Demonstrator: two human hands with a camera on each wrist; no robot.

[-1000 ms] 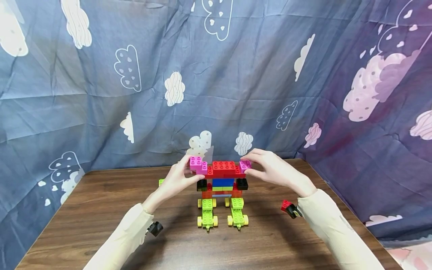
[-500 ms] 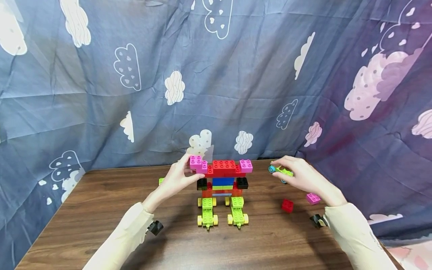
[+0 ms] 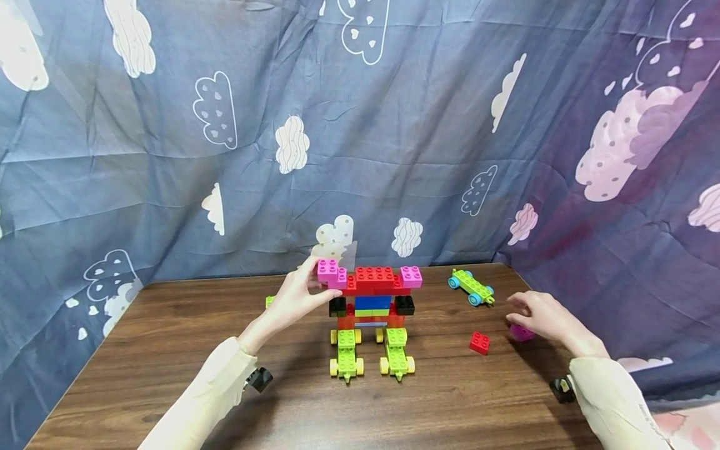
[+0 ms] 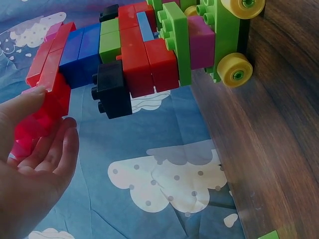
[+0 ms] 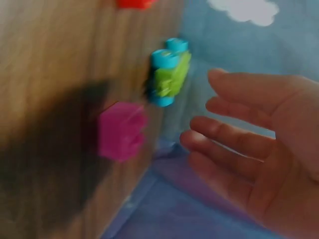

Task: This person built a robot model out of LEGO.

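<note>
A brick model (image 3: 371,306) stands mid-table on two green wheeled bases with yellow wheels. It has a red top bar with a pink brick (image 3: 329,272) at its left end and another at its right. My left hand (image 3: 322,281) pinches that left pink brick, thumb in front; the left wrist view shows the model (image 4: 134,55) and my fingers (image 4: 50,144) against its red and pink end. My right hand (image 3: 514,309) hovers open just over a loose pink brick (image 3: 522,333), without touching it. The right wrist view shows the same brick (image 5: 122,129) with a gap to my fingers (image 5: 234,139).
A green chassis with blue wheels (image 3: 471,287) lies at the back right, and a loose red brick (image 3: 479,342) sits right of the model. A small green brick (image 3: 269,302) shows behind my left wrist. A cloud-print cloth (image 3: 360,125) walls the wooden table (image 3: 169,350).
My right hand left the model's right pink brick, went right to the green chassis, then came down towards the loose pink brick. My left hand and the model stayed put.
</note>
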